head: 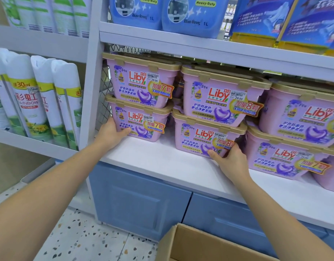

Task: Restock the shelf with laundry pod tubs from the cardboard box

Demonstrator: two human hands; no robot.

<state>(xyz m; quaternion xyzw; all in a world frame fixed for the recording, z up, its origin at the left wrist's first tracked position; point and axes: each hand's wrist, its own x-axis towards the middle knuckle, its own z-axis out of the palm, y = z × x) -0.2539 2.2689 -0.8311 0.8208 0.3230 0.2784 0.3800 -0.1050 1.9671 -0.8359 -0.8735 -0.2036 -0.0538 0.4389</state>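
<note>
Pink Liby laundry pod tubs with gold lids stand in stacks of two on the white shelf (158, 159). My left hand (110, 133) grips the lower left corner of the bottom tub of the left stack (139, 122), thumb on its front face. My right hand (231, 160) holds the lower front edge of the bottom tub of the middle stack (205, 137). A third stack (292, 157) stands to the right. The open cardboard box (198, 243) sits on the floor at the bottom edge; its inside is hidden.
Blue detergent jugs (166, 14) and blue refill pouches (287, 21) fill the shelf above. White Rainbow spray cans (36, 98) stand in the bay to the left. Blue cabinet doors (143, 200) lie under the shelf, above a speckled floor (83, 240).
</note>
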